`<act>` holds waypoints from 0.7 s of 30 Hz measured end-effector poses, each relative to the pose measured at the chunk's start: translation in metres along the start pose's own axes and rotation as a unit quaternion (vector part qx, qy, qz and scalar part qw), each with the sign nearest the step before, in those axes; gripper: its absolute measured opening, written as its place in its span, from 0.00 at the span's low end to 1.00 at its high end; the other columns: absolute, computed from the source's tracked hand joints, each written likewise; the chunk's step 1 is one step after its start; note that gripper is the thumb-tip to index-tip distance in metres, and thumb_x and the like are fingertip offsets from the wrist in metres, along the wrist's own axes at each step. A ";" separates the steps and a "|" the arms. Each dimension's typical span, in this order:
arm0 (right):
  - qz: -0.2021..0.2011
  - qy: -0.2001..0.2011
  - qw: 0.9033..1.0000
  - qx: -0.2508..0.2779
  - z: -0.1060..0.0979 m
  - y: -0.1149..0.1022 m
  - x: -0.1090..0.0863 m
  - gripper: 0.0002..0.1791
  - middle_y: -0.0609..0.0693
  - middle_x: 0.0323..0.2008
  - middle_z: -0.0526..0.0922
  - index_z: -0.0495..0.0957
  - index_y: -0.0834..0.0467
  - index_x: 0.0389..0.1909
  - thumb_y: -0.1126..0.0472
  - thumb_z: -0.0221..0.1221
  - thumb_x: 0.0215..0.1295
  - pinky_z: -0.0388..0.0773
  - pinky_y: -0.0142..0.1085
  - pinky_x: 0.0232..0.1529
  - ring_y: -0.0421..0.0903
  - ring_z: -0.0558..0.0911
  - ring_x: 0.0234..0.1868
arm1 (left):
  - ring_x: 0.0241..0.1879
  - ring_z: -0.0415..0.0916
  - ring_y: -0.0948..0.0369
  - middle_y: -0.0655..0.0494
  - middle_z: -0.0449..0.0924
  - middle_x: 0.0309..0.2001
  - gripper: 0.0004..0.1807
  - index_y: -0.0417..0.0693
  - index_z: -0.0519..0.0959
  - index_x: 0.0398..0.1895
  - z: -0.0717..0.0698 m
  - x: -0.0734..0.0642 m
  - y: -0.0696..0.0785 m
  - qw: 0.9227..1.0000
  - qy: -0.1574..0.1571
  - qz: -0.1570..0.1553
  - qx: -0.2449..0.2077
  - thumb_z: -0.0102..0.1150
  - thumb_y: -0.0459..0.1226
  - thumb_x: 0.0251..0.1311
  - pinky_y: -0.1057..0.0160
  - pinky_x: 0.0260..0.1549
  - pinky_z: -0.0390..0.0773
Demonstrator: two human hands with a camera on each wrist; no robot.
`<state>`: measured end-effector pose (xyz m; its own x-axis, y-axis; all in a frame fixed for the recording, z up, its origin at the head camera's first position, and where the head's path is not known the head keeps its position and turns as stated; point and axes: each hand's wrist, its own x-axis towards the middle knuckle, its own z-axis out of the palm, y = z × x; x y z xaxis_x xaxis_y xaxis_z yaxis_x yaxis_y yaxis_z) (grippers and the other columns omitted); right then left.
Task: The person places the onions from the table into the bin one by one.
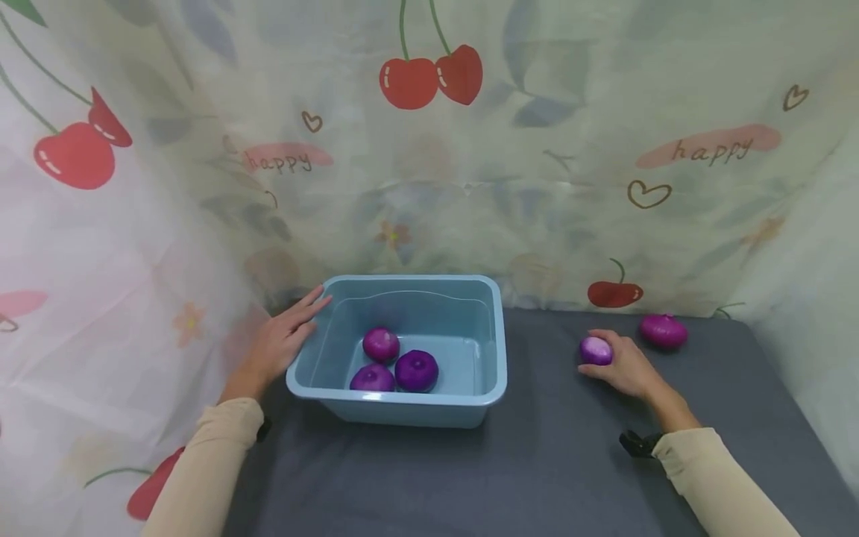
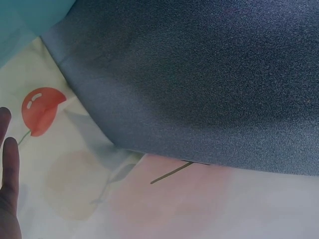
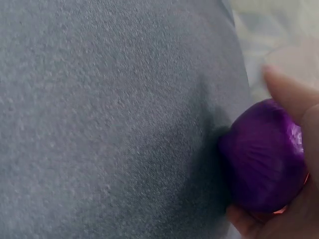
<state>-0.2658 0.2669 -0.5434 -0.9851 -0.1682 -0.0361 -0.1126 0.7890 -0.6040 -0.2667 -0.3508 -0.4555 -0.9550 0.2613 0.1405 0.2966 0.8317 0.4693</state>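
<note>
Onion in the grip: Right up close to the right-wrist camera, glossy purple onion (image 3: 264,154), small tip aimed away from the palm; over to the head view and it sits right of centre, low at the grey cloth (image 1: 537,477). Touching or just lifted? Cannot tell.

Right hand: Here's the hold, right hand (image 1: 627,365) grasping that onion, thumb on the near side, fingers on the far side.

What it turns on: By my read, the onion sits at the left of the right hand, on the side facing the blue basin (image 1: 403,414), a stretch of cloth between them. Right hand is plainly the nearer one; the other is away past the basin.

Long axes: Onion looks close to round, no strong axis; basin runs lengthwise left to right, its right rim nearest the onion.

Basin floor: Three in there, bunched together: back onion (image 1: 381,345), front onion (image 1: 372,378) partly hidden by the near rim, dark onion (image 1: 417,371) at their right.

Left hand: Left hand (image 1: 278,343) at the basin's left rim, fingers extended, grasping nothing.

Loose onion: One more out on the cloth, loose onion (image 1: 663,331), just beside the right hand, beyond it and rightward.

Backdrop: Printed sheet (image 1: 429,209) behind it all, cherries and "happy" lettering on show.
</note>
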 end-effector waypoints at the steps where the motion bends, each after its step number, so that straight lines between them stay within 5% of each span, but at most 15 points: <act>1: 0.004 -0.001 1.000 -0.002 0.000 0.000 -0.001 0.44 0.72 0.60 0.74 0.65 0.64 0.71 0.44 0.69 0.62 0.74 0.63 0.57 0.67 0.74 0.58 | 0.79 0.58 0.45 0.70 0.50 0.82 0.27 0.77 0.59 0.78 0.000 0.001 0.000 1.000 0.001 0.001 0.001 0.41 0.48 0.79 0.31 0.71 0.60; 6: 0.013 0.001 1.000 0.004 0.002 -0.005 -0.003 0.42 0.73 0.60 0.72 0.64 0.65 0.71 0.40 0.61 0.69 0.73 0.62 0.55 0.66 0.73 0.58 | 0.79 0.57 0.46 0.72 0.50 0.82 0.26 0.76 0.59 0.78 -0.001 0.003 0.000 1.000 0.002 -0.001 0.001 0.40 0.50 0.80 0.31 0.71 0.60; 15: -0.001 0.034 0.999 0.020 -0.002 -0.018 -0.003 0.44 0.68 0.61 0.69 0.70 0.59 0.69 0.39 0.70 0.58 0.75 0.51 0.48 0.62 0.74 0.56 | 0.79 0.58 0.45 0.70 0.50 0.82 0.27 0.75 0.59 0.78 -0.001 0.002 0.000 1.000 -0.003 0.005 0.009 0.40 0.48 0.79 0.31 0.71 0.61; 21: 0.002 0.043 0.997 0.066 -0.012 -0.041 0.000 0.42 0.67 0.61 0.69 0.68 0.55 0.71 0.38 0.67 0.62 0.73 0.40 0.41 0.59 0.73 0.54 | 0.79 0.59 0.46 0.69 0.51 0.82 0.27 0.75 0.60 0.78 -0.001 0.001 0.000 1.000 0.000 0.004 0.008 0.42 0.47 0.79 0.32 0.70 0.62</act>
<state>-0.2625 0.2419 -0.5095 -0.9937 -0.1087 0.0267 -0.0960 0.7044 -0.7033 -0.2675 -0.3510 -0.4543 -0.9526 0.2679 0.1441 0.3042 0.8369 0.4550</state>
